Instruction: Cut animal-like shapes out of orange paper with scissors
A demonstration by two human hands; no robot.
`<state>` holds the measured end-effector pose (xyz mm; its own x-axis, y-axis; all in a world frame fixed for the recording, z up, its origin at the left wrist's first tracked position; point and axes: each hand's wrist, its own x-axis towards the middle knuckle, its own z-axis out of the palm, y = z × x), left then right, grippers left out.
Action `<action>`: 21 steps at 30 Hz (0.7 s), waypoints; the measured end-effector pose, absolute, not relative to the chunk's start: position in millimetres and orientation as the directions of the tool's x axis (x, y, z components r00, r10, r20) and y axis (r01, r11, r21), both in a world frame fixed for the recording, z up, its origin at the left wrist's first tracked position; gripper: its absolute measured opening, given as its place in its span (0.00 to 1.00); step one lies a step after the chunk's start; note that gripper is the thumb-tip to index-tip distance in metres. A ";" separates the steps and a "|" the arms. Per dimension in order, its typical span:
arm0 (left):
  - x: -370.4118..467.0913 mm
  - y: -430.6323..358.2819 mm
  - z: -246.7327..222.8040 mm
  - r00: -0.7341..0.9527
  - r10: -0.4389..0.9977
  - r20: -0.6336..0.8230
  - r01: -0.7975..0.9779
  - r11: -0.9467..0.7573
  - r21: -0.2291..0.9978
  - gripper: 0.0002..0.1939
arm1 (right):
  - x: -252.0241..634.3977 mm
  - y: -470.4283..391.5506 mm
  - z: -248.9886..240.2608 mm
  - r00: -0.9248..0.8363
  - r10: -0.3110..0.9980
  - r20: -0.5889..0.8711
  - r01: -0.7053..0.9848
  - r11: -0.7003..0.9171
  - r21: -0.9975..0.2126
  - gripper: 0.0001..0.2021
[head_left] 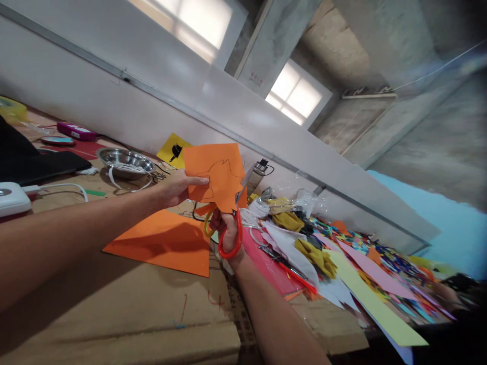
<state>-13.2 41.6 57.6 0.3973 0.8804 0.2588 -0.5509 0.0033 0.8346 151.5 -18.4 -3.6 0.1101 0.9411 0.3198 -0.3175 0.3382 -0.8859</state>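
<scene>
While the left hand pinches the orange paper sheet at centre frame, the right hand grips orange-handled scissors; the pencilled outline appears mostly uncut.

A: Table left side?
B: Round steel bowl, flat orange paper sheet, white plastic box, pink case.
A: Right?
B: Long yellow paper strip, mustard cloth, metal bottle.

A craft workroom: cardboard-covered table strewn with coloured paper scraps under bare concrete walls.
</scene>
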 end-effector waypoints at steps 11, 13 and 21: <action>-12.5 34.4 59.7 0.416 0.880 0.227 -0.518 0.024 0.855 0.17 | 152.2 -16.8 -4.9 0.131 0.949 0.287 -0.329 0.315 -0.891 0.11; -12.1 34.3 59.0 0.418 0.882 0.219 -0.508 0.027 0.861 0.19 | 151.0 -17.7 -3.8 0.149 0.951 0.271 -0.337 0.306 -0.890 0.13; -8.0 33.1 53.4 0.419 0.887 0.196 -0.498 0.043 0.866 0.21 | 149.0 -18.4 -0.1 0.173 0.944 0.281 -0.317 0.324 -0.892 0.16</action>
